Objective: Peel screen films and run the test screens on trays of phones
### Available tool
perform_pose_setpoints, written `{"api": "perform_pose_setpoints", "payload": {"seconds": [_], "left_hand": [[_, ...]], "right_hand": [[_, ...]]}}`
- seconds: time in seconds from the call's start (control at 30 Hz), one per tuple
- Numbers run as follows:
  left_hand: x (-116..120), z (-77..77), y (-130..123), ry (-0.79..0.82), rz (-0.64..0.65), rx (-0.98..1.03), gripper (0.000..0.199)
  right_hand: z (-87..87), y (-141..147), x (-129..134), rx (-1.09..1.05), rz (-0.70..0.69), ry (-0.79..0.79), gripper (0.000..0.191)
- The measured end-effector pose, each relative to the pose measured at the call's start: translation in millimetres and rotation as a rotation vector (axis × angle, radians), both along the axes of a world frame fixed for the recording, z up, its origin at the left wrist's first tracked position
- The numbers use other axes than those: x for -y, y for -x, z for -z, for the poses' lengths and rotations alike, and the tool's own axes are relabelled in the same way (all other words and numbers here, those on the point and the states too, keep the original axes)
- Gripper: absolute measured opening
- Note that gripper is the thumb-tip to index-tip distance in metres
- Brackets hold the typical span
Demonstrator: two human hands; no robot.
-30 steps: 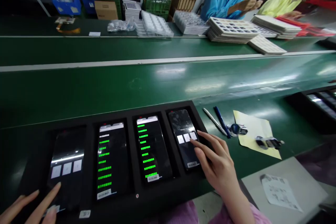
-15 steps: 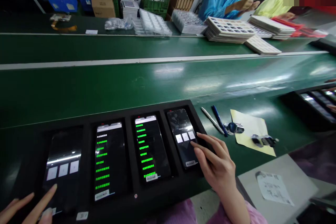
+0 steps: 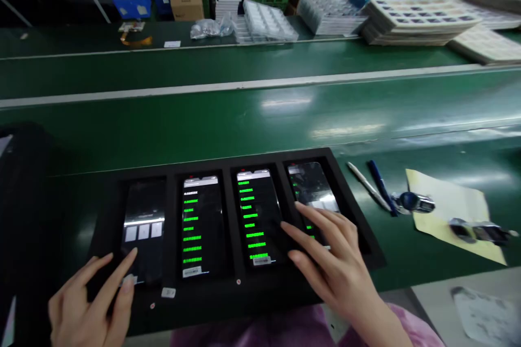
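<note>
Four phones would be too exact a tally, so: several phones lie face up in slots of a black tray point(image 3: 240, 295). My left hand point(image 3: 95, 303) is open, its index fingertip at the lower part of the leftmost phone point(image 3: 143, 211), whose dark screen shows three white squares. My right hand point(image 3: 334, 255) is also open, with fingers spread over the rightmost phone point(image 3: 311, 179) and the tray divider beside it. Part of that phone is hidden by the fingers. Between the hands, a left-middle phone point(image 3: 209, 227) and a right-middle phone point(image 3: 266, 222) show lists of green text.
Right of the tray lie a white pen point(image 3: 368, 187), a blue pen point(image 3: 380, 184) and two wristwatch-like items on yellow paper point(image 3: 443, 200). Across the green bench point(image 3: 195, 130) stand plastic trays point(image 3: 268, 21), stacked sheets point(image 3: 419, 24) and a cardboard box point(image 3: 186, 5). A person in blue sits opposite.
The view has shifted left, so things appear further right. My right hand has moved leftward over the tray. The rightmost phone now shows green text along with pale squares.
</note>
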State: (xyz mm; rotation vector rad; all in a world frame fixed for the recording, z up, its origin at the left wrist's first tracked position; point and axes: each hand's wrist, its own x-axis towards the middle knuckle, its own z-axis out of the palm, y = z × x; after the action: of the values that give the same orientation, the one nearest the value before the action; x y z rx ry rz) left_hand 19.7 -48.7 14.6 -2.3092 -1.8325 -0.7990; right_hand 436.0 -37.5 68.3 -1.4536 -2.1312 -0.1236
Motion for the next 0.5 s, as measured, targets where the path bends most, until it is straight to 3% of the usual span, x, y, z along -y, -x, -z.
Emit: {"api": "perform_pose_setpoints", "payload": {"seconds": [0.07,0.2,0.5], "left_hand": [[-5.2,-6.3,-5.5,-0.058,0.01,-0.081,0.039],[-9.9,-10.9,-8.4,-0.104,0.045,-0.138,0.037],[-26.0,-39.8,-29.9,-0.024,0.039,-0.214,0.033]], "right_hand": [[-1.9,16.4,-12.6,0.027,-0.036,0.015,0.03],[0.9,29.4,-28.5,0.096,0.054,-0.001,0.032],[25.6,1.5,-2.6,-0.032,-0.125,0.028,0.031]]}}
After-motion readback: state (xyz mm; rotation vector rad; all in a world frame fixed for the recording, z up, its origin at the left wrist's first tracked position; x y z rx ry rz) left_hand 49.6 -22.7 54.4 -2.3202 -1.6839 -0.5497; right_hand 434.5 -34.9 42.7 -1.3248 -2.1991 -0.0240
